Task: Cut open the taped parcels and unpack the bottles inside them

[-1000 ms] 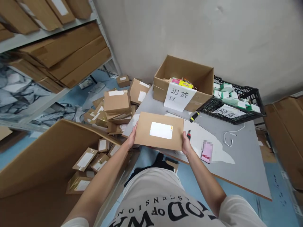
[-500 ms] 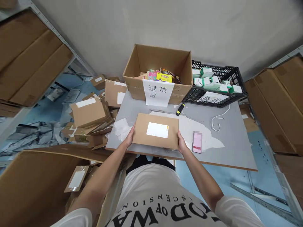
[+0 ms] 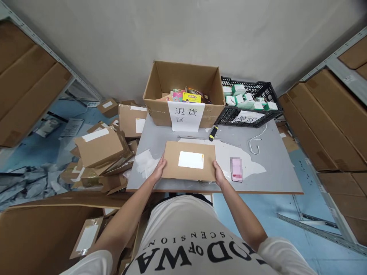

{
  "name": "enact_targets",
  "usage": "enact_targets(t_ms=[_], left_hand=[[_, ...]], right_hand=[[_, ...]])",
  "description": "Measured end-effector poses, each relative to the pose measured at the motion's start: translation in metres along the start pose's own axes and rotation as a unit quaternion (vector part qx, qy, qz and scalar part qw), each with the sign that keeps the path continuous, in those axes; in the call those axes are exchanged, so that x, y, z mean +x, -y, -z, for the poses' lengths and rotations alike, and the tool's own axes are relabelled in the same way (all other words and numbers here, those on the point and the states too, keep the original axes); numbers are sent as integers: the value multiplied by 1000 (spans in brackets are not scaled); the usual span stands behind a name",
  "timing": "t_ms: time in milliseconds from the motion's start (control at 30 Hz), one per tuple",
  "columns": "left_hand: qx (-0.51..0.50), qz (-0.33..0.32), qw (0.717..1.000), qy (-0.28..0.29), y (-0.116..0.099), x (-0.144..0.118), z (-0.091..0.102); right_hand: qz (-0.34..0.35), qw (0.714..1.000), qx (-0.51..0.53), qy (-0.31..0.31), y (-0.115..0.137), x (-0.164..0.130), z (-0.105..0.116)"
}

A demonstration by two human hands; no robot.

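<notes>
A flat brown cardboard parcel with a white label lies over the near edge of the grey table. My left hand grips its left side and my right hand grips its right side. Whether the parcel rests on the table or hovers just above it I cannot tell. A pink phone lies right of my right hand.
An open carton with a paper sign stands at the table's back, a black crate of green-white boxes beside it. A yellow-black marker and white cable lie between. Piled parcels fill the floor left; shelves flank both sides.
I have turned from the left toward the table, and both hands carried the parcel from over the floor to over the table's near edge, lowering it.
</notes>
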State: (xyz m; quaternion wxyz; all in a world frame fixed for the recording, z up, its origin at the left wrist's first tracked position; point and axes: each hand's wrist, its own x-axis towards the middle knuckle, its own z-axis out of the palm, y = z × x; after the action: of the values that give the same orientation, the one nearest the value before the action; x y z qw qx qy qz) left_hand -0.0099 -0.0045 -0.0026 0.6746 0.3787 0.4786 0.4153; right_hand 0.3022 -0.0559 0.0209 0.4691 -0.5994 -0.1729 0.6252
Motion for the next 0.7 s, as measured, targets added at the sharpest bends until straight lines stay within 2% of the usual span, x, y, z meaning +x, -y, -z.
enact_targets(t_ms=[300,700], left_hand=[[-1,-4,1000,1,-10,-7,-7],[64,-19,998,1,-14,-18,-4]], right_hand=[[101,994,-12,-42,-19,-7,2],[210,968,-79,-114,-50,-21,2]])
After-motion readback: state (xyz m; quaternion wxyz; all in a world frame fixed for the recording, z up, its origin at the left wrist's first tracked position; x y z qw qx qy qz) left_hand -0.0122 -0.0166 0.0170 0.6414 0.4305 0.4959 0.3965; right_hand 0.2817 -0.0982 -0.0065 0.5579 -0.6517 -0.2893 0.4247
